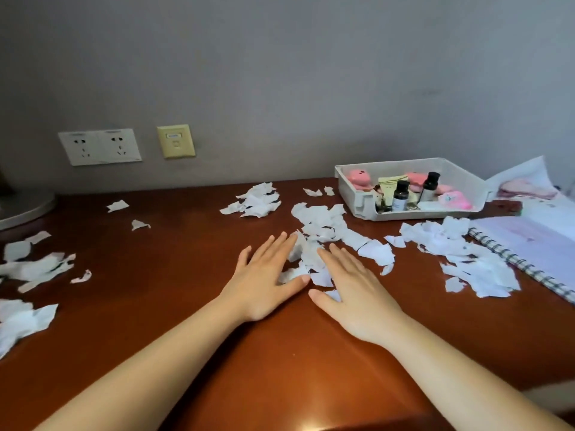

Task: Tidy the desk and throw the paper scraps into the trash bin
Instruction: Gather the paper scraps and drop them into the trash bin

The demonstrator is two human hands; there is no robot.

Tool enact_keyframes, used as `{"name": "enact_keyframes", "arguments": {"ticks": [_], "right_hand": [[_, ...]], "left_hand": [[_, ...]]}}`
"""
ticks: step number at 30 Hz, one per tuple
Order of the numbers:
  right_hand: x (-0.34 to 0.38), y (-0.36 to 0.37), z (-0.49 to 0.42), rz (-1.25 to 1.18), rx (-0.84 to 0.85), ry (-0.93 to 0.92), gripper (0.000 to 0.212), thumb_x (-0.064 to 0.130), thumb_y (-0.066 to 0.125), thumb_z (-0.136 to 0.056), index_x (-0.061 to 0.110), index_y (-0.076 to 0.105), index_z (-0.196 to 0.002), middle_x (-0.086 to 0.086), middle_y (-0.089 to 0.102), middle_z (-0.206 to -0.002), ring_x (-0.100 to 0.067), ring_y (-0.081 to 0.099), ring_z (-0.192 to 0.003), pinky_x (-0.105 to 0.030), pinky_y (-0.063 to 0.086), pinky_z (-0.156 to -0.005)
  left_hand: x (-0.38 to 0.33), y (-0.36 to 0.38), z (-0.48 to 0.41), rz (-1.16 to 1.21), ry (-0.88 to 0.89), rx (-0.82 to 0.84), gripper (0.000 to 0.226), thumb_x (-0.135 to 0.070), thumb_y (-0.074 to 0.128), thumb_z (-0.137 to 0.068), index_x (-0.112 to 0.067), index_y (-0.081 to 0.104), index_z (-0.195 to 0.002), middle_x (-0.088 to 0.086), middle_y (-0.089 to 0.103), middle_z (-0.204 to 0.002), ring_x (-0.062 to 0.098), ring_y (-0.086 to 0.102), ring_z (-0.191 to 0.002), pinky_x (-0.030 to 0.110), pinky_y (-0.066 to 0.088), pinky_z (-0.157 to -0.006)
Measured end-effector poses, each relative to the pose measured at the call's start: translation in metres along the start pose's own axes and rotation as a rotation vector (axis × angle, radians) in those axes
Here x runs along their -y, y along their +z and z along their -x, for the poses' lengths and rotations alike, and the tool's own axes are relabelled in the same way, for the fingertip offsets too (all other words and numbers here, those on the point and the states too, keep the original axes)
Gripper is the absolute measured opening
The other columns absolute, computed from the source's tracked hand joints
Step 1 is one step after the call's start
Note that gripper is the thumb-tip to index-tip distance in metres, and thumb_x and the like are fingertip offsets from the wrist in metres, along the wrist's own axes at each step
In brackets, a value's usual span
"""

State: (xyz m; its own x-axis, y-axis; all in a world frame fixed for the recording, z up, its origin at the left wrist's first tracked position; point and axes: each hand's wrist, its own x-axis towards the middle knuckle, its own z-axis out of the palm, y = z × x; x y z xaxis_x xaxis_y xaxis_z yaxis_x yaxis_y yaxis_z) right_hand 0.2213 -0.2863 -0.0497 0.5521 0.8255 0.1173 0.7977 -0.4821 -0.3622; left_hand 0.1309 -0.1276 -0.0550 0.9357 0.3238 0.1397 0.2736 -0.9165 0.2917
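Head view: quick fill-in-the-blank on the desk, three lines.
1. The white tray holds ____ black-capped bottles.
2. The spiral notebook lies on the desk's ____ side.
3. The pile of paper scraps sits ____ the left hand and right hand.
Missing: two; right; between.

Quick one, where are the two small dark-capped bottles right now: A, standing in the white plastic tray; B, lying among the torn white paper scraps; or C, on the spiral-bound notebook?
A: both small dark-capped bottles stand upright inside the white plastic tray near the wall.
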Motion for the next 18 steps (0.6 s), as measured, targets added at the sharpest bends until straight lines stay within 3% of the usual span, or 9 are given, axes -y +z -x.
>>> {"name": "enact_keyframes", "arguments": {"ticks": [5, 9, 15, 18], "right_hand": [[-0.011, -0.005, 0.008, -0.086, -0.116, 0.048, 0.071, 0.047, 0.053, -0.088, 0.032, 0.016, -0.148, 0.013, 0.014, -0.156, -0.009, 0.009, -0.144, -0.03, 0.015, -0.116], [-0.016, -0.006, 0.007, -0.076, -0.166, 0.066, 0.066, 0.045, 0.054, -0.089, 0.031, 0.024, -0.146, 0.013, 0.029, -0.151, -0.011, 0.024, -0.137, -0.029, 0.021, -0.112], [-0.015, -0.003, -0.008, -0.061, -0.138, -0.007, 0.06, 0.044, 0.052, -0.091, 0.03, 0.029, -0.145, 0.011, 0.04, -0.142, -0.011, 0.031, -0.13, -0.025, 0.028, -0.104], [-0.017, -0.002, -0.02, -0.081, -0.138, -0.036, 0.052, 0.039, 0.053, -0.092, 0.029, 0.039, -0.141, 0.008, 0.047, -0.133, -0.011, 0.038, -0.124, -0.025, 0.032, -0.101]], "left_hand": [[0.01, -0.003, -0.004, 0.086, 0.097, -0.123, 0.074, -0.074, 0.027, -0.075, -0.053, 0.005, -0.143, -0.017, 0.003, -0.158, 0.004, -0.005, -0.145, 0.033, -0.01, -0.113], [0.022, -0.007, -0.017, 0.05, 0.126, -0.119, 0.075, -0.074, 0.022, -0.073, -0.051, 0.011, -0.144, -0.015, 0.007, -0.158, 0.006, -0.002, -0.146, 0.034, -0.007, -0.114], [0.025, -0.01, -0.032, 0.101, 0.215, -0.023, 0.053, -0.048, 0.046, -0.093, -0.042, 0.029, -0.143, -0.017, 0.017, -0.155, 0.003, 0.016, -0.14, 0.024, 0.009, -0.111], [0.025, -0.009, -0.039, 0.11, 0.273, 0.031, 0.042, -0.042, 0.047, -0.095, -0.03, 0.048, -0.134, -0.011, 0.043, -0.144, 0.004, 0.035, -0.133, 0.028, 0.027, -0.112]]}}
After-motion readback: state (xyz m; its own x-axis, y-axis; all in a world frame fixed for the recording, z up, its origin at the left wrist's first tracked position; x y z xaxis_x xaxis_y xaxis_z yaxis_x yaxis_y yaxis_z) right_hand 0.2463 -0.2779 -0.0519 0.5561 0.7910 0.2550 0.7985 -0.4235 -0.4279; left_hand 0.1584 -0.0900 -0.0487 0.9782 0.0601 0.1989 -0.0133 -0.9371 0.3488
